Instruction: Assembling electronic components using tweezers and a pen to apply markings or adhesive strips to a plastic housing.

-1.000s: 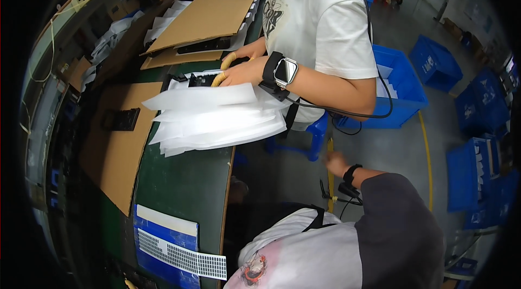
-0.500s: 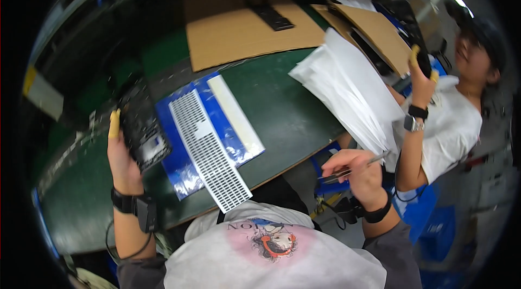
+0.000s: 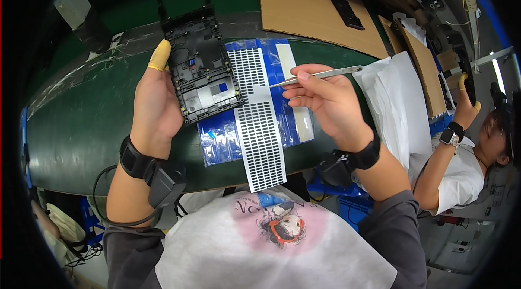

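My left hand [image 3: 157, 107], with a yellow cover on its thumb, is closed on a black plastic housing [image 3: 201, 53]. The housing is tilted above the table, and a thin frame stands out at its far end. In my right hand [image 3: 328, 99] are metal tweezers [image 3: 331, 73], pinched between thumb and fingers. Their points are over or on a white sheet of small black stickers [image 3: 263, 145]; contact cannot be made out. That sheet lies across a shiny blue sheet [image 3: 220, 151] and overhangs the table's near edge. A cream strip [image 3: 302, 123] runs along the blue sheet's right side.
The green table [image 3: 70, 126] curves along my front. Cardboard [image 3: 304, 10] lies at the back with another black plastic part [image 3: 343, 4] on it. White sheets [image 3: 391, 102] are stacked at the right. A co-worker [image 3: 461, 175] there raises a hand holding something dark.
The view has swung round. My right hand has brought the tweezers from beside the table edge to the sticker sheet. My left hand still holds the housing, now nearer that sheet.
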`<action>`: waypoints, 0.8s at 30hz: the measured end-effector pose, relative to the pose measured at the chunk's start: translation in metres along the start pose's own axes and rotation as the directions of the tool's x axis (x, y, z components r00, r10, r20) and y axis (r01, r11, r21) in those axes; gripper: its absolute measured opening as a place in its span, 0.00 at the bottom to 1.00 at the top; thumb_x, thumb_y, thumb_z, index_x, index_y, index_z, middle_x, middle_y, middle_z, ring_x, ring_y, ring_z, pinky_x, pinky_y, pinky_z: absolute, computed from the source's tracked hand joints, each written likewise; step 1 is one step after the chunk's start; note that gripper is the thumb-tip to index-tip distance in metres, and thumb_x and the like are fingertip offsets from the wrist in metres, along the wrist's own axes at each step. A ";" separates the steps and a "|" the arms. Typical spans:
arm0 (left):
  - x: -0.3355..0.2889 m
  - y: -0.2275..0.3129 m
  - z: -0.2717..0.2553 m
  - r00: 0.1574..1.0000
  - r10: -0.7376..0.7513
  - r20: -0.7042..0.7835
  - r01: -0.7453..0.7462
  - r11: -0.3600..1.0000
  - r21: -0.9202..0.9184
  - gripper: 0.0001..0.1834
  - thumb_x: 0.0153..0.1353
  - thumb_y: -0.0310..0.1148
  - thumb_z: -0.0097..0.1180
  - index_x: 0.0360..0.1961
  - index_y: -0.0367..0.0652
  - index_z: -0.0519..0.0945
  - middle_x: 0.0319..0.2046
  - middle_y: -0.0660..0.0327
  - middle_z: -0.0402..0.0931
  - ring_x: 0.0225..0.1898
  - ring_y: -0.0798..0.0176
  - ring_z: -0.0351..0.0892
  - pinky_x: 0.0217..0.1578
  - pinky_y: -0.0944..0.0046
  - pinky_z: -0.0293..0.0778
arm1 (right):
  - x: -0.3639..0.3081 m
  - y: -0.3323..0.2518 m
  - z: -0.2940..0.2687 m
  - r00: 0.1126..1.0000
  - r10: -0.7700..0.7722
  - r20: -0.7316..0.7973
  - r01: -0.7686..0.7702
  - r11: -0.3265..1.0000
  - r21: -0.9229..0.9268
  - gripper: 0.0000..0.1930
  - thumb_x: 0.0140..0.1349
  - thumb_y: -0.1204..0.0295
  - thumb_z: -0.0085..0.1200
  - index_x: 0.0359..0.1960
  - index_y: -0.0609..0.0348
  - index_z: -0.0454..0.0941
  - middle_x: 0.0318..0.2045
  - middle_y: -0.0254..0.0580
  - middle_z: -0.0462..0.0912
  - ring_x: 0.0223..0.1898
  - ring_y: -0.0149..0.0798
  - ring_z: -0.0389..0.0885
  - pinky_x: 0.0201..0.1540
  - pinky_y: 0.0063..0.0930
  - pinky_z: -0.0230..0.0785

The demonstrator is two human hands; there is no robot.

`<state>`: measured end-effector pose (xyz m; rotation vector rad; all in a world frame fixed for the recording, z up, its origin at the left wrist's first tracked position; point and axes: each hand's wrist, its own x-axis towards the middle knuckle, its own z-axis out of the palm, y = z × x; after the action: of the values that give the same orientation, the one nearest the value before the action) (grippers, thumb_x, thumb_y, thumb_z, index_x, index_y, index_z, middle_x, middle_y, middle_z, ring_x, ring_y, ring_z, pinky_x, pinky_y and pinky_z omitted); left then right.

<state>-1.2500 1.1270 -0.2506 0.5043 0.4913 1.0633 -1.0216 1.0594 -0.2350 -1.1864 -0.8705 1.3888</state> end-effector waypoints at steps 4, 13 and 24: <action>0.005 -0.001 -0.003 0.992 0.096 -0.086 -0.098 0.995 -0.010 0.17 0.60 0.39 0.39 0.46 0.41 0.66 0.42 0.60 0.69 0.42 0.62 0.71 0.41 0.61 0.71 | 0.008 0.031 -0.001 0.981 -0.170 -0.093 0.157 0.979 -0.133 0.10 0.52 0.75 0.50 0.34 0.69 0.70 0.25 0.44 0.76 0.23 0.29 0.75 0.23 0.17 0.67; 0.008 -0.003 -0.006 0.991 0.082 -0.106 -0.081 0.997 0.009 0.14 0.60 0.38 0.39 0.45 0.44 0.65 0.43 0.62 0.66 0.43 0.64 0.69 0.42 0.61 0.70 | 0.009 0.051 -0.010 0.962 -0.222 -0.157 0.222 0.975 -0.019 0.08 0.51 0.79 0.48 0.34 0.68 0.68 0.23 0.44 0.76 0.19 0.26 0.72 0.19 0.14 0.64; 0.009 -0.008 -0.008 0.995 0.041 -0.086 -0.045 0.998 -0.052 0.14 0.59 0.35 0.41 0.45 0.44 0.64 0.41 0.63 0.67 0.43 0.65 0.69 0.42 0.61 0.69 | 0.010 0.050 -0.010 0.968 -0.215 -0.132 0.205 0.975 -0.091 0.08 0.51 0.80 0.48 0.34 0.68 0.68 0.23 0.45 0.76 0.19 0.26 0.72 0.19 0.14 0.64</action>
<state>-1.2458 1.1330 -0.2624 0.4252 0.5269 1.1396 -1.0239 1.0595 -0.2868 -1.1975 -0.9273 1.0958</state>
